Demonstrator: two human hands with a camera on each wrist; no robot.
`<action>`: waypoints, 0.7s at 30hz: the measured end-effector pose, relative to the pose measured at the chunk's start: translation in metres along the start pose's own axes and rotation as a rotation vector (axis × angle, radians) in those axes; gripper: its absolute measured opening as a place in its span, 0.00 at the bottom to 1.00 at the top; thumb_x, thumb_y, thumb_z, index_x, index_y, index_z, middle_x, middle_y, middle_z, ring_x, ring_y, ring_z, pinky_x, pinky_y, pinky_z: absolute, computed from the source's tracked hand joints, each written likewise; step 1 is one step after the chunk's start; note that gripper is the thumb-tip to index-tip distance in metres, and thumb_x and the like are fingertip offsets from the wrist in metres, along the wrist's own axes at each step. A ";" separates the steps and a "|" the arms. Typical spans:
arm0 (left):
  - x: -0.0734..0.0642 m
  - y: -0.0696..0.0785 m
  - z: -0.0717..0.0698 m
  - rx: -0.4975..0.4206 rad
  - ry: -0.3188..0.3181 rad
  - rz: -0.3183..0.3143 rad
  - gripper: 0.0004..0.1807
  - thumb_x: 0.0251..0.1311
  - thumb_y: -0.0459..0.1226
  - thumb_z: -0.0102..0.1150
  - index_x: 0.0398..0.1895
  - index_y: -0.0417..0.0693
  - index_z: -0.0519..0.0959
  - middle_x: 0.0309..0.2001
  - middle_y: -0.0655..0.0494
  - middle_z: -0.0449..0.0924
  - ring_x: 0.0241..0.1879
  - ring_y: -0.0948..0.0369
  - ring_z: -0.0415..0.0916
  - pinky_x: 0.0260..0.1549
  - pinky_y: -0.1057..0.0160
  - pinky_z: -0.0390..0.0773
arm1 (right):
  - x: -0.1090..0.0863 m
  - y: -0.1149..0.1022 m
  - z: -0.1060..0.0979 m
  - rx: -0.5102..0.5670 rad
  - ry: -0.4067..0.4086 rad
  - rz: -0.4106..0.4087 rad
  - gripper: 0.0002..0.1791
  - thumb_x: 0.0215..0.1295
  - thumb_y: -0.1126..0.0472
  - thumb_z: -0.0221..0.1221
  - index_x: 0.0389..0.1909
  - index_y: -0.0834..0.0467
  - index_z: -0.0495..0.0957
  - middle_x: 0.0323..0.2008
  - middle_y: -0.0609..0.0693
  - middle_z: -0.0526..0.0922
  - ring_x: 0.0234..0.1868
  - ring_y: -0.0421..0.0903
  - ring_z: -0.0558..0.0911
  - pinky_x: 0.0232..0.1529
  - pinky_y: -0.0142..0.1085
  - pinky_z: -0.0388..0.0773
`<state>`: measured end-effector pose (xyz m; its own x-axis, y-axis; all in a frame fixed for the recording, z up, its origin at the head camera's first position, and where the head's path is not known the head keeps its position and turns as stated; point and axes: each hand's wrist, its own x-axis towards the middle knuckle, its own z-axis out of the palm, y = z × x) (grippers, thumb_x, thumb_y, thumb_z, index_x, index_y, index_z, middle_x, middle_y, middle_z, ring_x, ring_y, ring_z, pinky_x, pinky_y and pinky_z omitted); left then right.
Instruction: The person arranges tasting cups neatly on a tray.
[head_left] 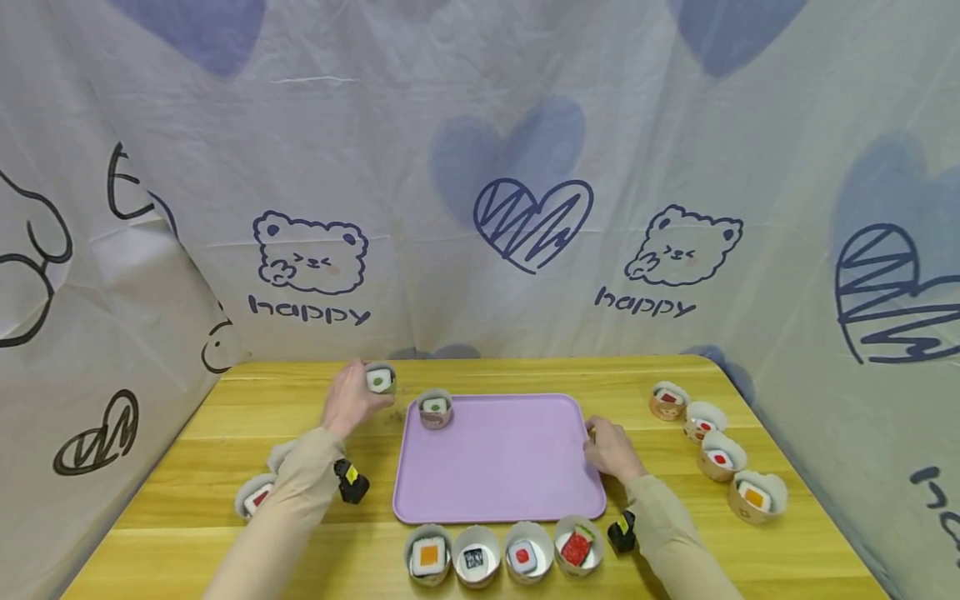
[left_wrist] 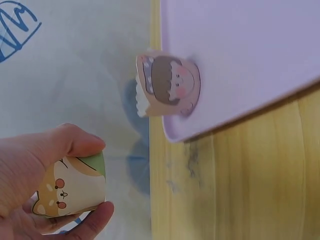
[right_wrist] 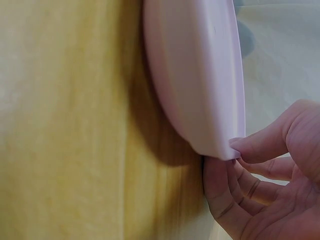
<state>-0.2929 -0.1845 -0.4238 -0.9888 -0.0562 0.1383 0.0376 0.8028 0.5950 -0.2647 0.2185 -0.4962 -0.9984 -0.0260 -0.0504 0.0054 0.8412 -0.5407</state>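
My left hand (head_left: 347, 404) grips a paper cup (left_wrist: 77, 185) by its sides, thumb on one side and fingers on the other. A dog face is printed on this cup, and in the head view a white sushi-like piece with a green centre (head_left: 379, 381) sits inside it. It is held left of the pink tray (head_left: 502, 458). On the tray's far left corner stands a second paper cup (left_wrist: 172, 85) with a printed child's face, holding a similar white and green piece. My right hand (head_left: 613, 450) pinches the tray's right rim (right_wrist: 225, 145) between thumb and fingers.
In front of the tray, several cups with sushi-like pieces (head_left: 477, 557) form a row. More filled cups (head_left: 717, 457) line the table's right side. Two cups (head_left: 257, 496) are partly behind my left forearm. A printed curtain (head_left: 450, 333) hangs behind the wooden table (head_left: 225, 433).
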 end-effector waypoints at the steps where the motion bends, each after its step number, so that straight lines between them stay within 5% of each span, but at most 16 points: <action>1: 0.000 0.001 0.001 0.000 -0.001 0.010 0.36 0.47 0.34 0.74 0.58 0.28 0.68 0.50 0.31 0.78 0.47 0.41 0.79 0.49 0.44 0.80 | 0.000 0.000 0.000 -0.002 0.001 -0.001 0.18 0.63 0.69 0.54 0.53 0.71 0.76 0.32 0.57 0.81 0.31 0.49 0.78 0.35 0.42 0.77; 21: 0.000 0.039 0.029 -0.071 -0.056 0.166 0.35 0.49 0.32 0.74 0.59 0.28 0.69 0.52 0.33 0.79 0.51 0.42 0.79 0.53 0.45 0.80 | 0.002 0.002 0.001 -0.001 -0.004 0.001 0.19 0.64 0.68 0.54 0.55 0.70 0.75 0.33 0.57 0.82 0.33 0.50 0.77 0.39 0.44 0.78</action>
<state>-0.2951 -0.1361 -0.4234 -0.9746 0.1080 0.1961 0.2088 0.7540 0.6227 -0.2669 0.2193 -0.4985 -0.9982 -0.0267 -0.0543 0.0069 0.8416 -0.5400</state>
